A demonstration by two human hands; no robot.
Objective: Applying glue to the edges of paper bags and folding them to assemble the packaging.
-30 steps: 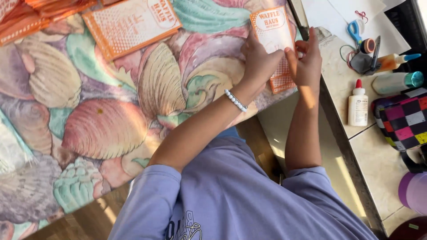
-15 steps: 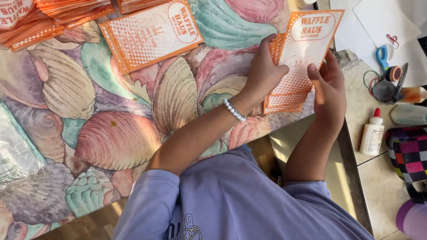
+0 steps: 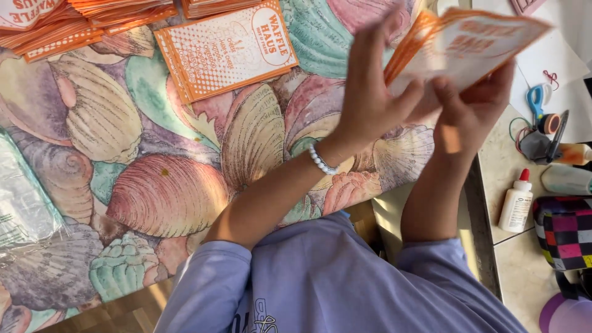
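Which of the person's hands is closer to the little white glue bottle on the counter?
The right hand. It holds the orange cards up and to the left of the glue bottle, nearest the counter edge. The left hand grips the same cards further left, over the shell-patterned cloth.

Warm daylight fell from the right, glaring on the white paper (image 3: 549, 68) and striping the counter (image 3: 524, 253). Motion blurred the cards (image 3: 475, 46) and both hands. The seashell cloth (image 3: 154, 185) stayed sharp, evenly lit, with soft shadows beneath the arms.
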